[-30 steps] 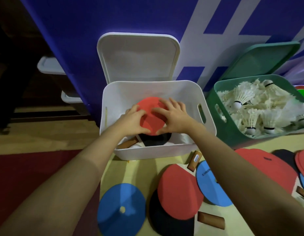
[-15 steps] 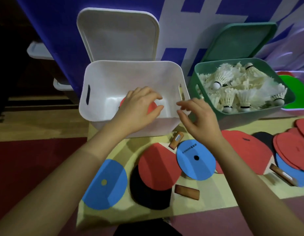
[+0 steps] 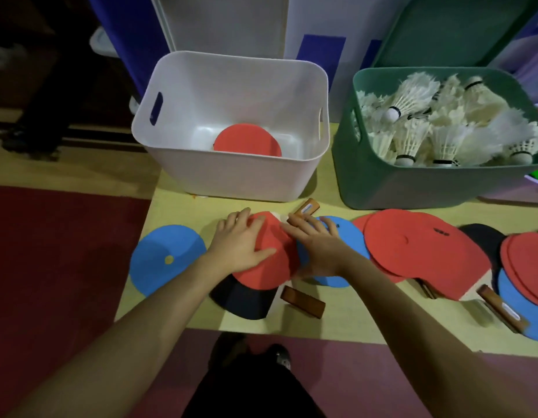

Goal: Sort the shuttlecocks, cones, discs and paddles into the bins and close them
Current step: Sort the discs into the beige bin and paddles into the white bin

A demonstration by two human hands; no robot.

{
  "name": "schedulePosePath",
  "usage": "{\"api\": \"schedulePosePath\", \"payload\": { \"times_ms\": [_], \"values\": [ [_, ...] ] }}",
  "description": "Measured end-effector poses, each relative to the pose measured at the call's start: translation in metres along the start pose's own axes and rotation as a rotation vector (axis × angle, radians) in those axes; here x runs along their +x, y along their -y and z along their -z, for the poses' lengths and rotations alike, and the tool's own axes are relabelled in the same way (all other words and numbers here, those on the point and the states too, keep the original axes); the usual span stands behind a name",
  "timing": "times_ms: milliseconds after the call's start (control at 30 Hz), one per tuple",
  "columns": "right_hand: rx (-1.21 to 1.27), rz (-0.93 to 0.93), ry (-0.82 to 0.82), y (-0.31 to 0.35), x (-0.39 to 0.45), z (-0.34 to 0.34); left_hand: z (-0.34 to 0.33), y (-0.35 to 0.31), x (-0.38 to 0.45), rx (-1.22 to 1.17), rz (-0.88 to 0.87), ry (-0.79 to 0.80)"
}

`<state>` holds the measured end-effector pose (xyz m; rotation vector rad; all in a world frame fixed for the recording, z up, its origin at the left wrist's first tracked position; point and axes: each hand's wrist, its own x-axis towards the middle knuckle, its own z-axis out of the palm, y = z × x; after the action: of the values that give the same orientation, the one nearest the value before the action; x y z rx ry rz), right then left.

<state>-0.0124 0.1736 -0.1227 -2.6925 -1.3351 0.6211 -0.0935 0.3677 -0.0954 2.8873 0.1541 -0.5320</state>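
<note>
A red-faced paddle [image 3: 269, 268] lies on the yellow mat in front of the white bin [image 3: 231, 181], its wooden handle [image 3: 304, 210] pointing toward the bin. My left hand [image 3: 239, 244] rests flat on its left half. My right hand [image 3: 319, 247] lies with spread fingers along its right edge and over a blue disc [image 3: 350, 236]. Under the red paddle sits a black-faced paddle [image 3: 243, 301] with its handle [image 3: 302, 301] to the right. Another red paddle [image 3: 248, 141] lies inside the white bin. The green bin [image 3: 397, 185] holds several shuttlecocks [image 3: 436, 128].
A blue disc [image 3: 166, 260] lies at the mat's left end. Red discs [image 3: 412, 245], more paddles and a blue disc [image 3: 518, 306] overlap at the right. The white lid [image 3: 225, 22] and green lid [image 3: 455, 28] lean upright behind their bins. Dark red floor surrounds the mat.
Both hands left the white bin, leaving the red paddle inside it, and came down onto the red paddle on the mat. My view tilted down.
</note>
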Motion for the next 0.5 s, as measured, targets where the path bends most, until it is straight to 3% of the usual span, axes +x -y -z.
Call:
{"api": "schedulePosePath", "payload": {
  "times_ms": [100,167,500],
  "values": [
    [-0.06,0.035,0.052,-0.003,0.008,-0.005,-0.015,0.001,0.001,0.006,0.073,0.202],
    [-0.051,0.036,0.036,-0.005,0.008,-0.009,-0.027,0.004,-0.003,0.011,0.073,0.256],
    [0.123,0.02,-0.068,0.009,0.006,-0.007,-0.022,0.029,-0.008,0.042,-0.144,0.089]
  ]
}}
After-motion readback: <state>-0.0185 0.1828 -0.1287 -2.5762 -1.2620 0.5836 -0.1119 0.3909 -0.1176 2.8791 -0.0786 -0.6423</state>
